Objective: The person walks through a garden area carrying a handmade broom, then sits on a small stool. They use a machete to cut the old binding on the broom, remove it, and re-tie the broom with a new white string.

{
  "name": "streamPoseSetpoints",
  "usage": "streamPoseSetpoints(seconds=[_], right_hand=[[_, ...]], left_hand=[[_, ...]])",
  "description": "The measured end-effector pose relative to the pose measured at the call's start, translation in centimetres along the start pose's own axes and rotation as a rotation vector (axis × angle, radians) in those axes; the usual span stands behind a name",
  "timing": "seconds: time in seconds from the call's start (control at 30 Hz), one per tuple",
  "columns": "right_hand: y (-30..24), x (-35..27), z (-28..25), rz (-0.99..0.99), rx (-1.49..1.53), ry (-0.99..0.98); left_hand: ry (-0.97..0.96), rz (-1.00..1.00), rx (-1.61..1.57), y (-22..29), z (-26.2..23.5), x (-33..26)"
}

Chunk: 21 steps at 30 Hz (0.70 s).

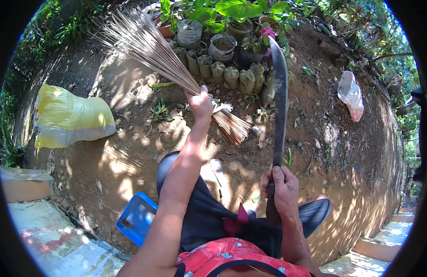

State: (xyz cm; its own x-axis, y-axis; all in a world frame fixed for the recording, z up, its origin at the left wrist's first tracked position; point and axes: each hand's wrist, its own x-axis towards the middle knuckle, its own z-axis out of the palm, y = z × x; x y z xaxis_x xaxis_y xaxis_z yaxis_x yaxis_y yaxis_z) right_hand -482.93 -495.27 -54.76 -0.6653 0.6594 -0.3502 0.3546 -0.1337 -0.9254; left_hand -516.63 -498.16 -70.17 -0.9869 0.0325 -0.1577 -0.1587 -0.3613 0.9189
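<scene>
At the centre of the frame the left hand (200,104) is closed tight around a bundle of thin palm-rib broom sticks (151,46), gripping it near its cut end. The splayed tips of the sticks fan out toward the upper left of the frame, while the short trimmed butt end juts down and right just below the fist. A pale strip of binding (221,107) shows at the grip.

In the lower right of the frame the right hand (281,185) is wrapped fully around the handle of a long machete (280,97). Its dark, slightly curved blade stands nearly upright, the tip reaching the upper middle of the frame, just right of the stick bundle and apart from it.

Along the top of the frame stands a row of small soil-filled nursery bags (225,76), with larger potted plants (222,46) and broad green leaves behind them. A yellow and white sack (70,120) lies on the bare dirt at the left. A white plastic bag (351,94) lies on the dirt at the upper right. A blue plastic container (136,218) sits at the lower left, beside the person's dark shorts (213,217).
</scene>
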Motion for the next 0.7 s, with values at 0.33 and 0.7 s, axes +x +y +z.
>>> streamPoseSetpoints(seconds=[0.33, 0.7], right_hand=[[21.9, 16.7, -12.4, 0.189, -0.351, 0.370], [24.2, 17.2, -7.4, -0.395, -0.555, 0.325]], left_hand=[[-0.542, -0.232, -0.426, 6.0, 3.2, -1.7], [-0.807, -0.334, -0.497, 7.4, 1.0, -4.4]])
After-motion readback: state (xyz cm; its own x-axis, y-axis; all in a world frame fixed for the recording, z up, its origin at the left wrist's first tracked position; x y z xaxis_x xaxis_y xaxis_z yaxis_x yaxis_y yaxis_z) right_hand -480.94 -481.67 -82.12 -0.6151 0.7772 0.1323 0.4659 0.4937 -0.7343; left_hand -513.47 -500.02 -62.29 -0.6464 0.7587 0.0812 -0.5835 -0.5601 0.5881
